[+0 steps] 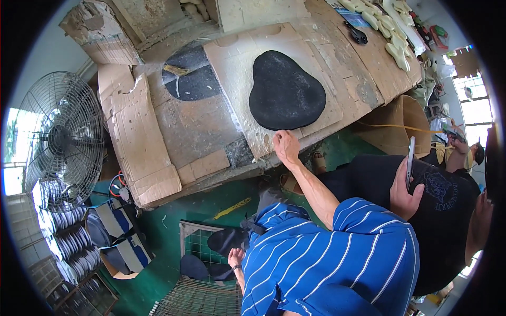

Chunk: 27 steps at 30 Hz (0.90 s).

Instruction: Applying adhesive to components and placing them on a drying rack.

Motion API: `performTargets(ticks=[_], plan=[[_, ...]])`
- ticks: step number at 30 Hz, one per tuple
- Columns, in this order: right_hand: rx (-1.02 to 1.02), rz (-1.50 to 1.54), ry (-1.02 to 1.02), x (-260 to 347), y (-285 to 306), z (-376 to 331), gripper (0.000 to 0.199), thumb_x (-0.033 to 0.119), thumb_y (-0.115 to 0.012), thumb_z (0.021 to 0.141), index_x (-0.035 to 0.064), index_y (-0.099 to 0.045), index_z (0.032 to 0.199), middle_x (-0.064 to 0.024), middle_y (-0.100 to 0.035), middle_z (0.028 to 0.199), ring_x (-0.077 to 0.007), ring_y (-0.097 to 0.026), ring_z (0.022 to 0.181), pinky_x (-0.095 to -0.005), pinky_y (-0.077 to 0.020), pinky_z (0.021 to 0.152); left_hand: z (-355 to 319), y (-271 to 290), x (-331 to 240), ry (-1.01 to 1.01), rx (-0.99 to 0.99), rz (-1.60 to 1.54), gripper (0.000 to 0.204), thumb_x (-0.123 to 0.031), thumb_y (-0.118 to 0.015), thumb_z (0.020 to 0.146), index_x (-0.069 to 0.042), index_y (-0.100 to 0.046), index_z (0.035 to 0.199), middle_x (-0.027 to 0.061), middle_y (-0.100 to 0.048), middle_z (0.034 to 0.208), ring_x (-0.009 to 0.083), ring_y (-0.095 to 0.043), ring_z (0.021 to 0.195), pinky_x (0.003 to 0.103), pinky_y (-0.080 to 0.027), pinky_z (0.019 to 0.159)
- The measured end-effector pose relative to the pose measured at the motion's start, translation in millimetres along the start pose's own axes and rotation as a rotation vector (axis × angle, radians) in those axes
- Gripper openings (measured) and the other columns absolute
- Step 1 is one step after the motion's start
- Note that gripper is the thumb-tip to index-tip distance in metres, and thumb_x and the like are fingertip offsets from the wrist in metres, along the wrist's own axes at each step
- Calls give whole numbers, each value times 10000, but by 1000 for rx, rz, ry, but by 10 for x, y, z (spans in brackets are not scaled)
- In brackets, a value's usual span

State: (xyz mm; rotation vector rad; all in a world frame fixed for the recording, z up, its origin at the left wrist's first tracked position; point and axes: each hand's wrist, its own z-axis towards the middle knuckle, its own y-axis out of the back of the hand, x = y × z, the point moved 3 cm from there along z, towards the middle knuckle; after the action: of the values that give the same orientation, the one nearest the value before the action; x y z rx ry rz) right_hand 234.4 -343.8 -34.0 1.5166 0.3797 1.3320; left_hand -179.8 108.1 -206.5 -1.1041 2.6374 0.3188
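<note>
A black, rounded saddle-shaped pad [287,92] lies on a dusty cardboard sheet [232,58] on the workbench, its wide side toward me. My right hand [286,146] is at the pad's near edge, fingers curled and closed against it. Lower down, to the left, my left hand [236,258] is beside a black saddle-shaped piece [227,240] at a wire rack. Its fingers look loosely bent and apart, with nothing seen in them. Another dark pad [194,267] rests on the rack, near that hand.
A large wire-caged fan [64,141] stands at left, above stacked pale pieces [68,242] and an open carton [126,258]. The wire rack [195,297] is low in front. Close on the right, a person in black [443,210] holds a phone [410,160]. Cream-coloured moulded pieces [387,23] lie far right.
</note>
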Motion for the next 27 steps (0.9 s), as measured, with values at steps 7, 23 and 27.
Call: performTargets(ticks=[7, 23, 27], plan=[[-43, -235, 46, -53, 44, 469, 262, 275, -729, 905, 66, -697, 1059, -161, -648, 1041, -356, -627, 1028, -468, -519, 862, -15, 2, 161, -72, 20, 89, 496, -58, -750, 907, 88, -536, 1330, 202, -673, 1067, 342, -693, 1034, 566, -584, 960], [269, -436, 345, 1446, 431, 1800, 193, 162, -663, 775, 8, -753, 847, -282, -733, 899, -454, -727, 887, -526, -585, 784, -854, -1406, -1503, -496, 352, 192, 501, -309, -734, 957, -22, -630, 1354, 79, -715, 1122, 179, -687, 1041, 331, -573, 865], [446, -355, 537, 2626, 658, 1161, 229, 191, -676, 740, 70, -786, 901, -234, -748, 931, -425, -729, 891, -493, -578, 803, -1796, -2381, -2093, -474, 959, 37, 490, -307, -654, 1027, 19, -596, 1388, 155, -670, 1301, 249, -648, 1212, 395, -558, 998]])
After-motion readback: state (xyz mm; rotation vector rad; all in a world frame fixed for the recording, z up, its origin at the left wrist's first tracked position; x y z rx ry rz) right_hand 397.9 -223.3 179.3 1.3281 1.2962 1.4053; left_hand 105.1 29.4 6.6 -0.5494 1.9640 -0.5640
